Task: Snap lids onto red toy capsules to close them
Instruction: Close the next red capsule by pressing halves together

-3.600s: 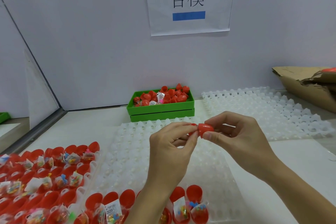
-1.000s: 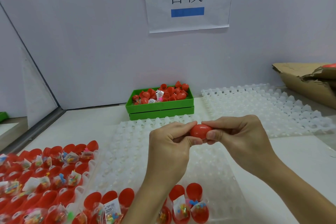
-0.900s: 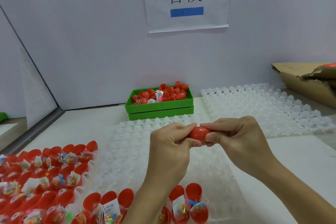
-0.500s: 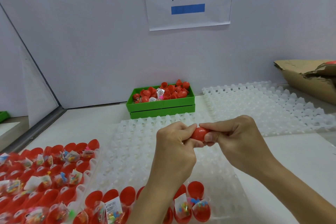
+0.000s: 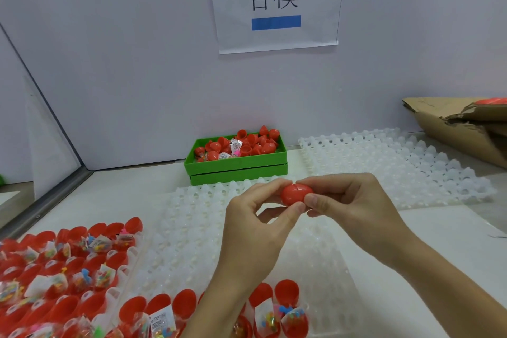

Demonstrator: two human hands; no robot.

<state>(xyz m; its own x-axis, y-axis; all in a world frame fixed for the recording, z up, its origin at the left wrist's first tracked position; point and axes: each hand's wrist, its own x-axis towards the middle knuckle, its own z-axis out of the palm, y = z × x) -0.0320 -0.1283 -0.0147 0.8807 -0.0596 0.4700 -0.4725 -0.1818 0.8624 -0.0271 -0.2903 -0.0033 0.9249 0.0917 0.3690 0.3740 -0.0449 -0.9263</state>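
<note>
Now my left hand (image 5: 255, 230) and right hand (image 5: 354, 208) pinch one red capsule (image 5: 296, 195) between curled fingertips at frame centre, its seam showing more than half a second ago. Open capsules (image 5: 68, 269) fill the lower left; a green bin (image 5: 236, 164) sits behind, on white trays (image 5: 192, 217).

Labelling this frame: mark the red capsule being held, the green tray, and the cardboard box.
red capsule (image 5: 296, 195), head view, on its front shell beside the seam.
green tray (image 5: 236, 165), head view, on its front wall.
cardboard box (image 5: 450, 129), head view, on its near side panel.
</note>
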